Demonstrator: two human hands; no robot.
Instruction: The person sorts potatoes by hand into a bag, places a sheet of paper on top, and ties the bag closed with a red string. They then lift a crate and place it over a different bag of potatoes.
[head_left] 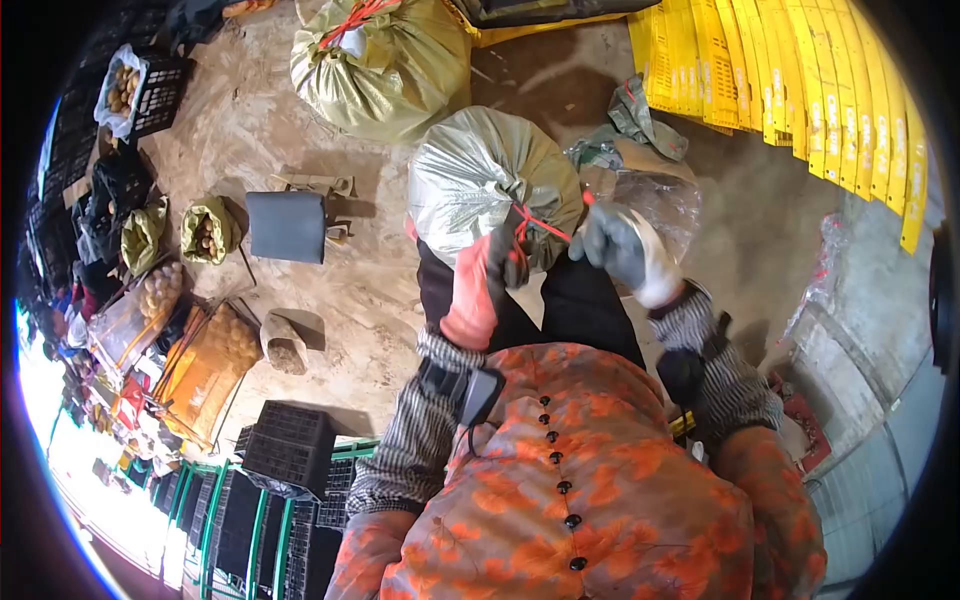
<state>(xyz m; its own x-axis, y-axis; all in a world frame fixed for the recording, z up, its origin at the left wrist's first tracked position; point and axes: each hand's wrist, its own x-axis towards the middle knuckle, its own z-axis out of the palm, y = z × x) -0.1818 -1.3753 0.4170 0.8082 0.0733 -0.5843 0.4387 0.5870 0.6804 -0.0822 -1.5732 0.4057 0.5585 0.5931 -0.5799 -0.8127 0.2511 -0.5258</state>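
A full silvery woven sack [470, 175] stands against my legs, its mouth gathered and tied round with red string [543, 222]. My left hand [490, 270], in a pink and dark grey glove, is closed at the near side of the gathered neck, on the red string. My right hand [625, 245], in a grey and white glove, is closed just right of the neck, its fingertips pinching the end of the string. Part of what lies inside the left fingers is hidden.
A second tied sack [385, 75] stands beyond. Crumpled plastic bags [650, 185] lie on the right, below yellow panels [790, 80]. Leftward are a small stool [287, 226], open bags of round produce [208, 232] and black crates [288, 445].
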